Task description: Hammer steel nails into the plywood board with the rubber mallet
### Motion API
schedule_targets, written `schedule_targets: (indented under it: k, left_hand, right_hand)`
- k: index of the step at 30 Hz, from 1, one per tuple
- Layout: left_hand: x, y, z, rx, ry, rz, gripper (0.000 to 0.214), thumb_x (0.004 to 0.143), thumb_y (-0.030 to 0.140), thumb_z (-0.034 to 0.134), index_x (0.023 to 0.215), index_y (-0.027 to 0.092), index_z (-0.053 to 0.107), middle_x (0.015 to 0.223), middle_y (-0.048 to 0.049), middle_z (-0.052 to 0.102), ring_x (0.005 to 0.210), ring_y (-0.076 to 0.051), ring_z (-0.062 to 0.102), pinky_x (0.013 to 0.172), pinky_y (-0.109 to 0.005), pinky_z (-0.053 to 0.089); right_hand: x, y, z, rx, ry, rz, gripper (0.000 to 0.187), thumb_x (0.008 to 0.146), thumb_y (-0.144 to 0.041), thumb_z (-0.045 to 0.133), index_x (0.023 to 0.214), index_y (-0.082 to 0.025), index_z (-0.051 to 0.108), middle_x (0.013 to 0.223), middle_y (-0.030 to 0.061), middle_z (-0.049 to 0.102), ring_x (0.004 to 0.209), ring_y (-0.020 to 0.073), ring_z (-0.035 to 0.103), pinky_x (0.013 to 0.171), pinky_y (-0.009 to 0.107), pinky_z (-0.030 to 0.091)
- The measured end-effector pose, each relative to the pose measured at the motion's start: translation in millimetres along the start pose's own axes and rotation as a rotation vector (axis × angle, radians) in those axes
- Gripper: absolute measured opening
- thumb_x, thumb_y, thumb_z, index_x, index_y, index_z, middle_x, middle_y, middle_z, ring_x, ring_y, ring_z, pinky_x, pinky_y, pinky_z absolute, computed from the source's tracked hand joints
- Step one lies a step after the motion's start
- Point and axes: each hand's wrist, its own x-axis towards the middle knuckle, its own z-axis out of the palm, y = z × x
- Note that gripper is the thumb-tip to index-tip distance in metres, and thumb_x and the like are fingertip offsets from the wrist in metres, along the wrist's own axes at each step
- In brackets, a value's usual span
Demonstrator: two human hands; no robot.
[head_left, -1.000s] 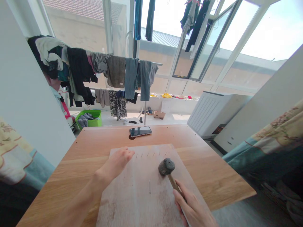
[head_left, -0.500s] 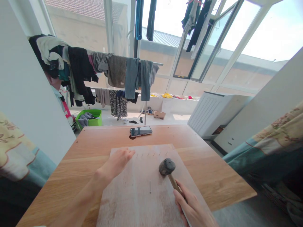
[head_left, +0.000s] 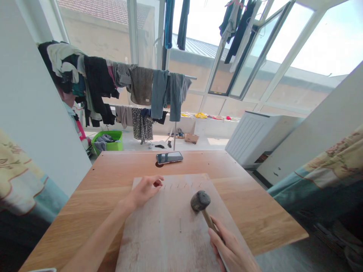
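A pale wooden board [head_left: 170, 238] lies on the wooden table [head_left: 99, 189]. My right hand [head_left: 231, 251] is wrapped round the handle of a hammer [head_left: 200, 201], whose dark head rests on the board. My left hand [head_left: 146, 189] reaches to the board's far left corner, fingers curled together at the left end of a row of several nails [head_left: 181, 185] lying there; I cannot make out whether it holds one. A single nail [head_left: 180, 224] stands in the middle of the board.
A phone [head_left: 169, 157] lies at the table's far edge. Beyond stand a rack of hanging clothes [head_left: 141, 90], a green basket [head_left: 109, 140], a white ribbed unit [head_left: 255, 132] and large windows. White panels flank the table on both sides.
My left hand has stretched a little further forward and its fingers have curled at the row of nails. The hammer and my right hand have stayed put.
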Motion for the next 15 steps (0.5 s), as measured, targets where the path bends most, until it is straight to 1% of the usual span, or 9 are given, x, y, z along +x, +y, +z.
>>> schedule_targets:
  k: [3,6,8,10,15]
  left_hand:
    - [-5,-11,7.5,-0.096,0.101,-0.019,0.023,0.084,0.024,0.059,0.105,0.019,0.067,0.089,-0.0021,0.075,0.082,-0.016,0.071,0.08,-0.027,0.057]
    - [-8,-13,9.9,-0.082,0.132,-0.018,0.022,0.082,0.022,0.061,0.103,0.019,0.068,0.084,-0.0005,0.075,0.073,-0.014,0.068,0.073,-0.026,0.056]
    - [-9,-13,9.7,-0.045,0.143,-0.018,0.023,0.081,0.021,0.061,0.103,0.019,0.068,0.081,0.0003,0.075,0.068,-0.013,0.066,0.068,-0.024,0.054]
    - [-9,-12,9.5,-0.032,0.151,-0.016,0.022,0.082,0.021,0.062,0.103,0.019,0.068,0.081,0.0002,0.075,0.067,-0.012,0.065,0.066,-0.023,0.053]
    - [-7,-15,12.3,-0.085,0.167,-0.037,0.021,0.081,0.02,0.064,0.102,0.018,0.069,0.082,-0.0009,0.075,0.073,-0.014,0.068,0.07,-0.024,0.054]
  right_hand:
    - [0,-1,3,0.008,0.014,0.005,0.076,0.086,-0.07,0.05,0.146,-0.023,0.049,0.069,-0.0039,0.06,0.042,0.0106,0.052,0.037,0.019,0.041]
    - [2,-13,15,0.104,-0.02,-0.039,0.074,0.087,-0.067,0.049,0.144,-0.02,0.049,0.064,-0.0059,0.054,0.037,0.0088,0.047,0.034,0.019,0.037]
    - [4,-28,26,0.212,-0.075,-0.086,0.073,0.088,-0.065,0.05,0.144,-0.018,0.048,0.061,-0.0082,0.049,0.033,0.0068,0.041,0.031,0.018,0.032]
    - [7,-47,36,0.281,-0.12,-0.133,0.07,0.088,-0.062,0.052,0.141,-0.017,0.048,0.061,-0.0096,0.046,0.032,0.0051,0.038,0.03,0.016,0.03]
    - [18,-94,55,0.248,-0.195,-0.309,0.049,0.095,-0.049,0.048,0.131,-0.017,0.055,0.062,-0.0097,0.047,0.033,0.0042,0.04,0.03,0.014,0.031]
